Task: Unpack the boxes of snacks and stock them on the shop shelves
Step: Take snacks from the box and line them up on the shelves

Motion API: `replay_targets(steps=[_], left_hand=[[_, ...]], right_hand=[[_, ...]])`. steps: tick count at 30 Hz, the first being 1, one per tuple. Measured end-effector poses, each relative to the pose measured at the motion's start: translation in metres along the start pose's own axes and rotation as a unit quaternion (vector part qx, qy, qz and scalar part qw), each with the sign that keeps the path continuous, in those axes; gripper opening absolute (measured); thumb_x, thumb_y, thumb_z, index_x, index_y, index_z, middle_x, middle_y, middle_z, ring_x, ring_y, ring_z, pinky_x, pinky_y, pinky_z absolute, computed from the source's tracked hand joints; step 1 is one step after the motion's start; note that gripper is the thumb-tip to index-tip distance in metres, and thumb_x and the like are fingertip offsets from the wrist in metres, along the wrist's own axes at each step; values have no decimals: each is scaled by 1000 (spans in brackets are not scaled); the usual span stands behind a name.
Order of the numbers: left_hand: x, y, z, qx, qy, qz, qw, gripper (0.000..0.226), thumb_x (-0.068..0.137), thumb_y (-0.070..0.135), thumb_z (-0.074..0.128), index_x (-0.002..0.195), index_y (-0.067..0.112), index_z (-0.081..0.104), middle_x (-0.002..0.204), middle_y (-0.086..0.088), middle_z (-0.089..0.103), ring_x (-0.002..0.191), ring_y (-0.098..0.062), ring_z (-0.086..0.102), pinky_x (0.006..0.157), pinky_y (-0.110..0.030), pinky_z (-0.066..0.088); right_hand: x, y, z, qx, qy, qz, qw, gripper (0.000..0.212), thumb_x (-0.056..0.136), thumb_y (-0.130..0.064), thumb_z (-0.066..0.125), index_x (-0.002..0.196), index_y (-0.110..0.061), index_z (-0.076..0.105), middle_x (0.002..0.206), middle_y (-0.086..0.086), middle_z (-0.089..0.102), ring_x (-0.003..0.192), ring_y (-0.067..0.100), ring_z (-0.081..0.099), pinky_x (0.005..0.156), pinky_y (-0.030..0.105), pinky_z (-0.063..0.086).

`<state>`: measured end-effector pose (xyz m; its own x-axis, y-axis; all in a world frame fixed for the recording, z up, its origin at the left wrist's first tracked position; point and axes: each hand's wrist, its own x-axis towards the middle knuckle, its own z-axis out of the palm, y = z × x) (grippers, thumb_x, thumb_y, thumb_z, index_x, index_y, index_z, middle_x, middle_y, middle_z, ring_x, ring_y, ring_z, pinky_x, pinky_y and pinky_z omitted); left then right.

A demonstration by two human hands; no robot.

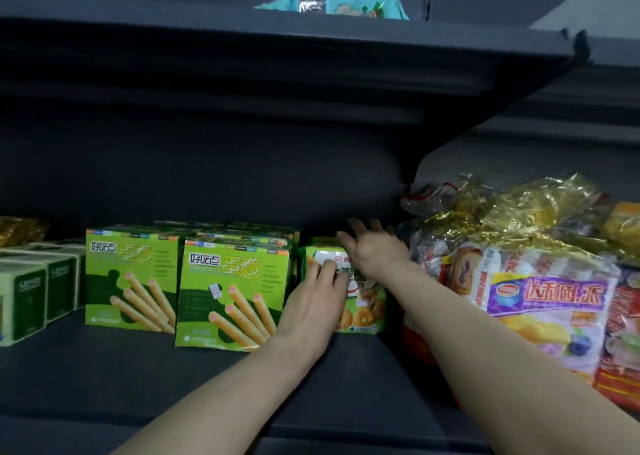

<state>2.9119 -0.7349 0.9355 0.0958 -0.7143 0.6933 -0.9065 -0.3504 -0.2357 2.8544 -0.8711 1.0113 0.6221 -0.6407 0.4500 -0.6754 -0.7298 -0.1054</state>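
The dark shelf [104,378] carries cellophane bags [540,295] at its right end and green boxes [228,291] mid-shelf. Between them, towards the back edge, a green pack [367,309] stands upright. The left hand [311,302] lies flat against its front, fingers straight. The right hand [374,250] rests on its top, fingers spread.

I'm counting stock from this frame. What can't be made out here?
All in the head view:
1. Green snack pack: its label is mostly covered by the left hand and right hand.
2. Egg roll boxes: the front boxes hide the rows behind, so no count.
3. Dark green boxes: cut off by the left edge.
4. Teal pack: the upper shelf hides its lower part; print blurred.
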Motion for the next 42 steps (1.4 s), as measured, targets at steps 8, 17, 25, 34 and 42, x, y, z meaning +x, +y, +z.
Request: replay_targets(steps=[8, 17, 25, 34, 42], left_hand=[[19, 2, 25, 62, -76, -79, 992, 88, 95, 15, 50, 145, -6, -20, 156, -33, -1, 145, -48, -4, 119, -52, 15], [21, -1, 55, 38, 9, -80, 996, 80, 82, 17, 56, 145, -7, 14, 143, -30, 41, 136, -46, 37, 105, -52, 41], [21, -7, 27, 126, -37, -62, 989, 59, 98, 13, 10, 150, -4, -12, 159, -27, -1, 147, -42, -3, 118, -50, -3], [-29, -41, -25, 164, 60, -14, 985, 66, 100, 21, 34, 152, -6, 5, 160, -25, -4, 147, -43, -7, 121, -51, 4], [-89, -108, -41, 99, 47, -24, 994, 109, 83, 68, 51, 154, -1, 5, 161, -21, -3, 150, -35, -3, 121, -49, 13]], right_hand=[[47, -9, 3, 8, -151, -8, 988, 42, 105, -26, 27, 140, -15, 47, 143, 14, 50, 125, 32, 51, 92, 35, 41], [39, -11, 5, 37, -115, 26, 992, 48, 102, -45, 28, 133, -23, 56, 135, 8, 56, 119, 29, 55, 98, 38, 47], [-4, -8, 5, -8, 57, 1, 998, 40, 102, -26, 38, 141, -20, 46, 130, 17, 59, 121, 38, 53, 94, 44, 46], [-54, -16, 53, -157, 120, -66, 978, 80, 87, -62, 53, 155, -27, 28, 159, 12, 30, 147, 42, 19, 103, 73, 26], [-63, -48, 27, -97, 176, -58, 978, 83, 94, -46, 58, 159, -23, 11, 161, 14, 22, 147, 42, 18, 107, 69, 29]])
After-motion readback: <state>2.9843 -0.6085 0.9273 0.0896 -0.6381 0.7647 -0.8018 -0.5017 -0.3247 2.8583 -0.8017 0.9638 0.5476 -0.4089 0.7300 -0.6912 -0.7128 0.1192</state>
